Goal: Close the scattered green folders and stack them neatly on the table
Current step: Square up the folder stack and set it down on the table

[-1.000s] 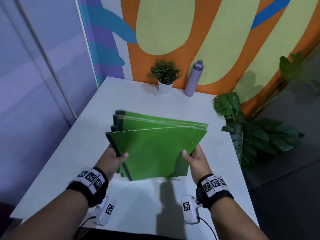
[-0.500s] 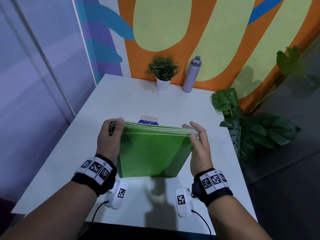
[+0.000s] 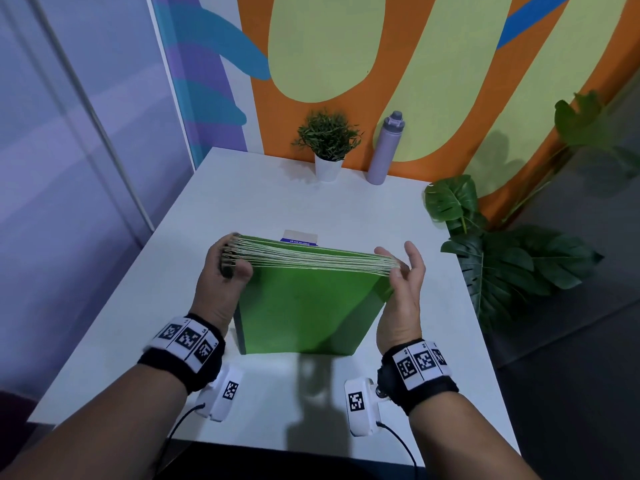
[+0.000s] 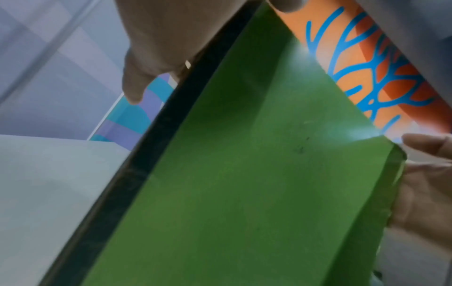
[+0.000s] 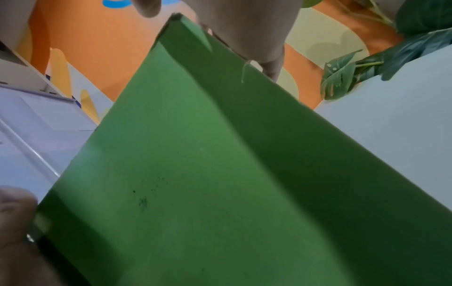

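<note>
A stack of several closed green folders (image 3: 311,306) stands upright on its lower edge on the white table (image 3: 277,209), top edges squared together. My left hand (image 3: 228,265) grips the stack's upper left corner at the dark spines, thumb in front and fingers curled behind. My right hand (image 3: 401,268) rests against the upper right corner with fingers nearly straight and spread. The left wrist view shows the front cover (image 4: 244,183) beside the dark spine edge. In the right wrist view the same cover (image 5: 195,174) fills the frame.
A small card with a blue strip (image 3: 300,236) shows just behind the stack. A potted plant (image 3: 327,140) and a lilac bottle (image 3: 386,148) stand at the table's far edge. Large leafy plants (image 3: 502,258) stand off the right edge, a glass wall on the left.
The fanned, tilted folders have been stood upright and squared together. Both hands moved up to the top corners, and the right hand's fingers have since straightened away from the corner.
</note>
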{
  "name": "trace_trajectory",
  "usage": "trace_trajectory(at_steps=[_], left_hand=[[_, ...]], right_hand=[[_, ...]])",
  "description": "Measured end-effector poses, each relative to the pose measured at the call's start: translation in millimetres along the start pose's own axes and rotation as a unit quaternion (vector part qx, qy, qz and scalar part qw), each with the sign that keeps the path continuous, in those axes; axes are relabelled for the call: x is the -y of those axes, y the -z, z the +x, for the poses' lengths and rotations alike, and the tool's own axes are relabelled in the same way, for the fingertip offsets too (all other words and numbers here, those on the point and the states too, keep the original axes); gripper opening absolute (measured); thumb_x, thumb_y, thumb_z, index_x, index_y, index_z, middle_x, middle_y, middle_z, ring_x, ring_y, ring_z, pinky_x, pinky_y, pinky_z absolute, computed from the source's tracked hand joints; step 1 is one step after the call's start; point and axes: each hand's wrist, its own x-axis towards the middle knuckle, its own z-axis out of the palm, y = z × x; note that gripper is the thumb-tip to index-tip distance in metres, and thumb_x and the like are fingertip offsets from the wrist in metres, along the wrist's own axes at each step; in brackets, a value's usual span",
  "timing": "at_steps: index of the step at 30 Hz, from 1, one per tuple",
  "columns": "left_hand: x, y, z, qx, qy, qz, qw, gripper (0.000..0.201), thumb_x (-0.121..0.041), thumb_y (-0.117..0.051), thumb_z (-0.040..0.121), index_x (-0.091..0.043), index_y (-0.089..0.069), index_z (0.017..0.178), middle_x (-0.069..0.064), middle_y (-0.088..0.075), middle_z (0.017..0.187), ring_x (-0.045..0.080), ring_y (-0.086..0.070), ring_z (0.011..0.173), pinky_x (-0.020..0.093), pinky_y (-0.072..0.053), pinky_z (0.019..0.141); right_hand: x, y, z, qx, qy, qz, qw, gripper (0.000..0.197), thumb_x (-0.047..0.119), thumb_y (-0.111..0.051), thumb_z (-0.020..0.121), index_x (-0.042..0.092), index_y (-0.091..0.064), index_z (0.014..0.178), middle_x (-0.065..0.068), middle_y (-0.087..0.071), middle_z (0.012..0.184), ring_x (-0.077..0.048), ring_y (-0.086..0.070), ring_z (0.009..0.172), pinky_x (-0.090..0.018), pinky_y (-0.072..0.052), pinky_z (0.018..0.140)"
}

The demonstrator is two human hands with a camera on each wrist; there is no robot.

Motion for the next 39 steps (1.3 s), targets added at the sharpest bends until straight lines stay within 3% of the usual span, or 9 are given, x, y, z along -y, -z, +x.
trace_trajectory(at_steps=[3, 6, 8, 12, 21, 28, 33, 36, 39], left_hand=[[15.8, 4.0, -0.1, 0.033, 0.079, -0.023, 0.996, 0.093, -0.042, -0.089, 0.042, -0.017, -0.05, 0.123, -0.001, -0.066, 0.111, 0.01, -0.067, 0.098, 0.04, -0.052, 0.097], [22.0, 3.9, 0.9, 0.027, 0.097, 0.003, 0.995, 0.073, -0.018, -0.085, 0.045, -0.033, -0.052, 0.109, 0.002, -0.068, 0.109, 0.027, -0.065, 0.102, 0.05, -0.049, 0.097], [24.1, 2.5, 1.8, 0.02, 0.093, 0.014, 0.995, 0.063, -0.008, -0.08, 0.052, -0.031, -0.053, 0.105, -0.001, -0.068, 0.104, 0.023, -0.067, 0.096, 0.049, -0.05, 0.096], [34.3, 3.7, -0.5, 0.022, 0.09, 0.033, 0.995, 0.057, 0.002, -0.08, 0.065, -0.029, -0.055, 0.106, -0.015, -0.074, 0.088, -0.002, -0.069, 0.082, 0.037, -0.052, 0.09], [64.0, 10.0, -8.0, 0.035, 0.154, 0.124, 0.98, 0.058, 0.002, -0.085, 0.06, -0.025, -0.057, 0.103, -0.007, -0.068, 0.098, 0.026, -0.065, 0.098, 0.04, -0.05, 0.094], [80.1, 14.9, -10.0, 0.099, 0.177, 0.269, 0.941, 0.062, -0.003, -0.078, 0.072, -0.01, -0.049, 0.126, 0.003, -0.061, 0.107, 0.019, -0.054, 0.095, 0.027, -0.041, 0.089], [88.4, 16.6, -15.1, 0.133, 0.207, 0.319, 0.915, 0.058, -0.011, -0.069, 0.082, -0.007, -0.042, 0.134, 0.008, -0.062, 0.099, 0.017, -0.059, 0.066, 0.009, -0.043, 0.048], [87.2, 15.8, -15.3, 0.116, 0.185, 0.31, 0.925, 0.058, -0.014, -0.069, 0.083, -0.008, -0.04, 0.132, 0.005, -0.06, 0.106, 0.029, -0.063, 0.096, 0.024, -0.05, 0.075], [76.0, 10.4, -16.4, 0.128, 0.197, 0.308, 0.922, 0.059, -0.023, -0.063, 0.088, -0.011, -0.029, 0.136, 0.009, -0.056, 0.125, 0.033, -0.056, 0.118, 0.043, -0.043, 0.1]], right_hand=[[-1.9, 0.1, -3.9, 0.011, -0.038, -0.013, 0.999, 0.066, 0.012, -0.053, 0.069, 0.039, -0.045, 0.129, -0.007, -0.044, 0.14, -0.02, -0.039, 0.13, -0.041, -0.032, 0.108], [-5.4, -1.1, -3.9, 0.011, -0.048, -0.019, 0.999, 0.062, -0.003, -0.049, 0.06, 0.025, -0.055, 0.115, -0.013, -0.058, 0.108, -0.02, -0.055, 0.088, -0.029, -0.046, 0.077], [-5.6, -2.9, -3.3, -0.002, -0.06, 0.005, 0.998, 0.051, -0.006, -0.047, 0.06, 0.016, -0.055, 0.105, -0.01, -0.058, 0.089, -0.017, -0.056, 0.075, -0.026, -0.046, 0.068], [-13.6, -1.1, -3.7, -0.007, -0.077, -0.015, 0.997, 0.044, -0.004, -0.047, 0.058, 0.017, -0.055, 0.096, -0.009, -0.059, 0.088, -0.022, -0.055, 0.081, -0.035, -0.044, 0.076], [-38.1, 7.4, -17.4, -0.004, -0.113, -0.06, 0.992, 0.056, -0.003, -0.044, 0.057, 0.014, -0.054, 0.109, -0.012, -0.063, 0.099, -0.02, -0.06, 0.088, -0.033, -0.049, 0.079], [-67.8, 26.6, -26.8, 0.049, -0.165, -0.197, 0.965, 0.045, 0.005, -0.047, 0.074, 0.025, -0.043, 0.114, -0.005, -0.06, 0.115, -0.02, -0.056, 0.107, -0.034, -0.044, 0.093], [-82.1, 37.0, -28.0, 0.091, -0.181, -0.35, 0.914, 0.019, 0.009, -0.04, 0.094, 0.019, -0.033, 0.109, -0.006, -0.055, 0.107, -0.026, -0.052, 0.099, -0.033, -0.041, 0.088], [-77.9, 39.1, -19.7, 0.09, -0.173, -0.379, 0.905, 0.018, 0.013, -0.041, 0.095, 0.01, -0.036, 0.112, -0.008, -0.052, 0.104, -0.028, -0.051, 0.1, -0.036, -0.041, 0.091], [-72.4, 39.1, -10.9, 0.056, -0.2, -0.334, 0.92, 0.033, 0.022, -0.044, 0.094, 0.008, -0.038, 0.123, -0.008, -0.053, 0.113, -0.024, -0.049, 0.108, -0.04, -0.042, 0.096]])
